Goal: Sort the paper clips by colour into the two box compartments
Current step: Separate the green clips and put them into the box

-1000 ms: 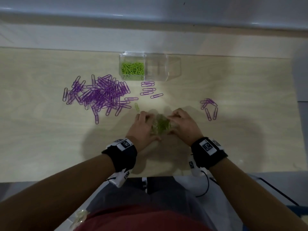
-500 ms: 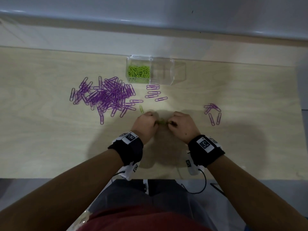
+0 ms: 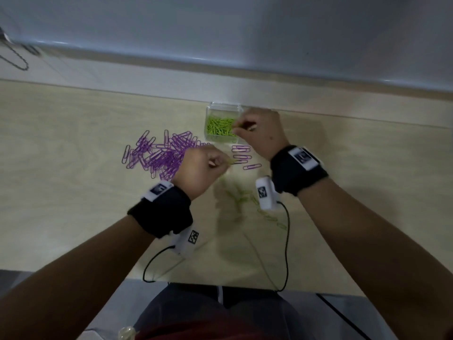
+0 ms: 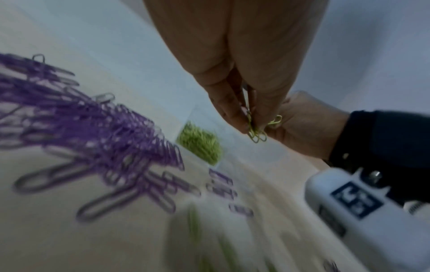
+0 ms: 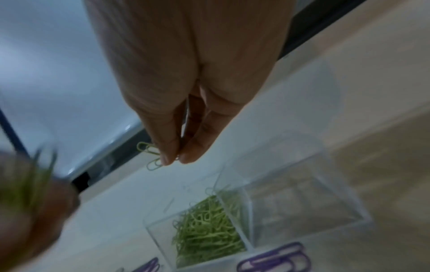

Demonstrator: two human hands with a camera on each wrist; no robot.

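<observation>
From the head camera, the right hand (image 3: 261,132) hovers over the clear box (image 3: 224,106) at the far edge of the wooden table (image 3: 61,192), its fingertips pinched on a few green clips right above the left compartment, which already holds a heap of green paper clips (image 3: 220,127). The right compartment is mostly hidden behind that hand. The left hand (image 3: 199,171) is curled nearer the person, just right of the big purple clip pile (image 3: 161,155), with a sliver of green showing at its fingertips. Four loose purple clips (image 3: 242,157) lie between the two hands, just in front of the box. A blurred scatter of green clips (image 3: 247,200) lies on the table beneath the wrists

In the left wrist view, the left hand (image 4: 246,73) has thumb and fingers closed together on a small bunch of green clips (image 4: 257,133), held clear above the table. The purple pile (image 4: 93,119) spreads to the left, the green-filled compartment (image 4: 200,143) beyond

In the right wrist view, the right hand (image 5: 186,92) pinches green clips (image 5: 151,156) that dangle above the box; the green heap (image 5: 207,230) fills the left compartment, while the compartment beside it (image 5: 302,202) looks see-through, contents unclear
</observation>
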